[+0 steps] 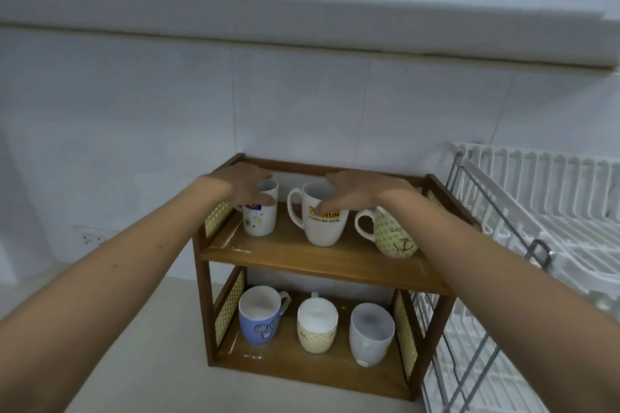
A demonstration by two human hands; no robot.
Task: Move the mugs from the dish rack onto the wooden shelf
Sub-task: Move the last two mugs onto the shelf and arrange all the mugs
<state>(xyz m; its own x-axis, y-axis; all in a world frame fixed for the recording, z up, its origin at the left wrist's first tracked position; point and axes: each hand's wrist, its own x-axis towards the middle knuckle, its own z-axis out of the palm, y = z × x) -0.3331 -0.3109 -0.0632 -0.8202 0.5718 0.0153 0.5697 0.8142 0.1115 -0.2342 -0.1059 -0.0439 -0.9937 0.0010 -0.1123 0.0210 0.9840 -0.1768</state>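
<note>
A two-tier wooden shelf (302, 256) stands on the counter against the wall. My left hand (246, 186) grips the rim of a small white mug with coloured dots (260, 223) at the left of the top tier. In the middle of that tier, my right hand (357, 193) reaches over a white mug with a yellow label (322, 228), thumb on its front and fingers past the rim. A green dotted anchor mug (392, 236) stands at the right of that tier. Below stand a blue mug (260, 323), a cream mug (317, 330) and a pale grey mug (370, 335).
The white wire dish rack (553, 184) with a grey frame stands directly right of the shelf, and no mugs show in its visible part. Pale counter (151, 362) spreads in front and to the left. A wall socket (90, 238) sits low on the tiled wall at left.
</note>
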